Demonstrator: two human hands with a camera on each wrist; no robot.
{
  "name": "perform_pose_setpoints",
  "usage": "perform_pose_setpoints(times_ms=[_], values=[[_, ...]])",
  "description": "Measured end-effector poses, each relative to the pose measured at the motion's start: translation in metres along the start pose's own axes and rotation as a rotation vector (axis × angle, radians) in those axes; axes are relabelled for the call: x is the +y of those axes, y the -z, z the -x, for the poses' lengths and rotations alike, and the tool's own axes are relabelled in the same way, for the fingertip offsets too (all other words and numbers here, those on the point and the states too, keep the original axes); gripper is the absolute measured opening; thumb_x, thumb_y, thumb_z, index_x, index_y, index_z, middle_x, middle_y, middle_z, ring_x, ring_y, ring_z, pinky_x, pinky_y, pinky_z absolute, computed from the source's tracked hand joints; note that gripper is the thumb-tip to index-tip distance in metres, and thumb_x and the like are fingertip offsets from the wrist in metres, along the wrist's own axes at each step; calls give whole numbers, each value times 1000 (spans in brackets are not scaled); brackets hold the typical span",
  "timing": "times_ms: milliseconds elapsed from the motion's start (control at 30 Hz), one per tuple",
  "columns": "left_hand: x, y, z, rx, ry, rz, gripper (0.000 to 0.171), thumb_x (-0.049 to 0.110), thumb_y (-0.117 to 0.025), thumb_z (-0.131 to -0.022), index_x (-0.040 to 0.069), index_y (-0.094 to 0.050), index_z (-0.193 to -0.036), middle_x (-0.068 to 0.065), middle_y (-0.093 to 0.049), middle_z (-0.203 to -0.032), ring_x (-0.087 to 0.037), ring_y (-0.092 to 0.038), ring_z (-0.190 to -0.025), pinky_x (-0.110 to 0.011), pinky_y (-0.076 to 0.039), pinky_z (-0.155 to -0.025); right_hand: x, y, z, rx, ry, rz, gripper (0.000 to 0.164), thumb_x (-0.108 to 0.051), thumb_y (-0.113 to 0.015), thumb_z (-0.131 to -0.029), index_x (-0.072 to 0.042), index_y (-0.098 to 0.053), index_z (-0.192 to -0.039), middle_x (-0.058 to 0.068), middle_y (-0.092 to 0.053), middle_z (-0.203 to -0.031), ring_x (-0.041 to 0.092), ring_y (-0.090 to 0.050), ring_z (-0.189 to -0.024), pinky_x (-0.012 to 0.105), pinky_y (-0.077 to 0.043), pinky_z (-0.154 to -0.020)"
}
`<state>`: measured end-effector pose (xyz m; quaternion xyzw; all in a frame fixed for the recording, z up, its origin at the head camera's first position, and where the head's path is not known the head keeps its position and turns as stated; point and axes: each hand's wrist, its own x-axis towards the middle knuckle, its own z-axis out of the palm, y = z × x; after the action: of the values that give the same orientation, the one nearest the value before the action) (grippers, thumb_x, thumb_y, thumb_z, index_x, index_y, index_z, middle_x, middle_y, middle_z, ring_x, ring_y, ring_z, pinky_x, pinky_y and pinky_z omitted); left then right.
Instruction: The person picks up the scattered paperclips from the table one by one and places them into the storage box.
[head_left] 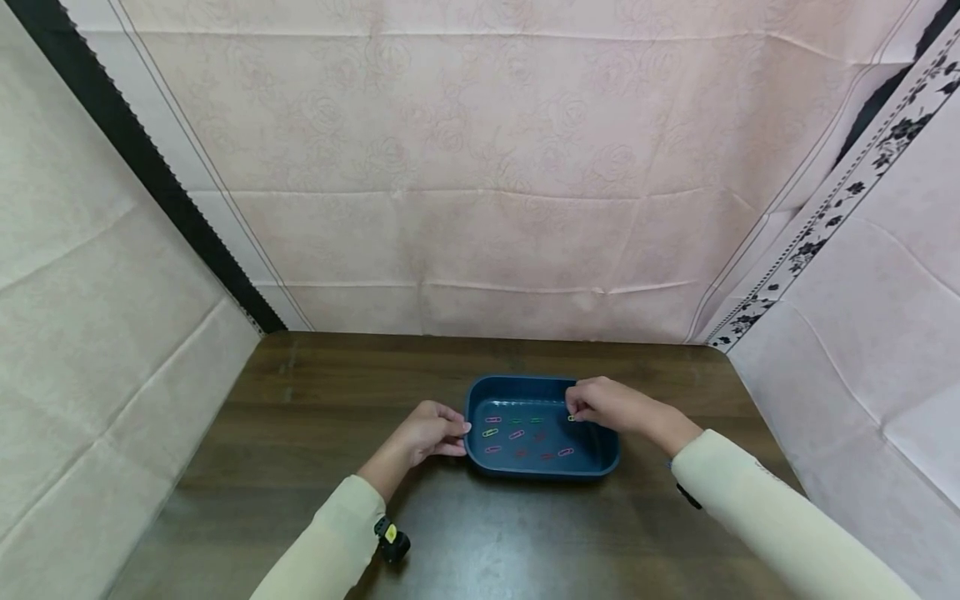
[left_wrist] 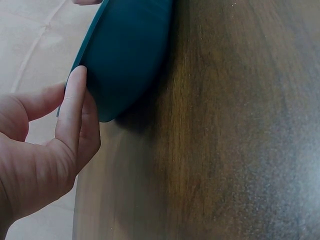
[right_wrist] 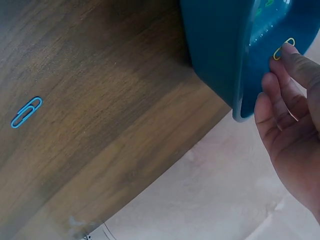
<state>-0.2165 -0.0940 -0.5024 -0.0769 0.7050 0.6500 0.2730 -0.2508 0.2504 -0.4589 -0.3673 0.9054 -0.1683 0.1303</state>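
A blue tray stands on the table, with several red, pink, green and yellow paper clips lying spread over its floor. My left hand pinches the tray's left rim; the left wrist view shows its thumb and fingers on either side of the tray wall. Over the tray's right end, my right hand pinches a yellow paper clip between thumb and fingertip. Among the clips in the tray are a yellow one at the left and a pink one near the front right.
Outside the tray, a light blue paper clip lies on the wooden table. Pale patterned cloth hangs behind the table's back edge, and more cloth borders the right side. A dark band runs along the left cloth.
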Motion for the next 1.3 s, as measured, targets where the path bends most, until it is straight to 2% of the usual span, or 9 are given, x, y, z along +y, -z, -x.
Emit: perform_pose_setpoints(times_ms=[233, 733, 967, 1300], values=[[-1, 1, -1, 6, 4, -5, 27, 8, -66, -101, -8, -60, -122, -19, -66, -99, -19, -70, -77, -34, -66, -75, 0, -3, -7, -64, 19, 50, 16, -7, -74, -95, -15, -63, -86, -5, -55, -80, 6, -50, -73, 19, -48, -63], [-1, 2, -2, 3, -2, -4, 28, 8, -67, -100, -9, -60, -121, -18, -67, -98, -20, -71, -77, -35, -66, -76, -4, -10, -24, -160, -8, 84, 15, -10, -74, -96, -14, -65, -84, -6, -51, -75, 7, -49, -71, 20, -47, -64], [-1, 2, -1, 0, -3, -7, 28, 9, -67, -100, -9, -60, -121, -18, -66, -98, -20, -71, -77, -34, -66, -76, -6, -17, -32, -191, 1, 101, 13, -11, -74, -95, -13, -67, -84, -6, -57, -76, 7, -51, -72, 20, -49, -66], [-3, 0, -2, -9, -10, 2, 27, 8, -67, -100, -9, -60, -121, -18, -66, -97, -19, -70, -76, -34, -66, -76, -3, -23, -38, -223, -39, 106, 12, -13, -74, -96, -14, -68, -85, -4, -62, -78, 6, -53, -71, 20, -51, -67]])
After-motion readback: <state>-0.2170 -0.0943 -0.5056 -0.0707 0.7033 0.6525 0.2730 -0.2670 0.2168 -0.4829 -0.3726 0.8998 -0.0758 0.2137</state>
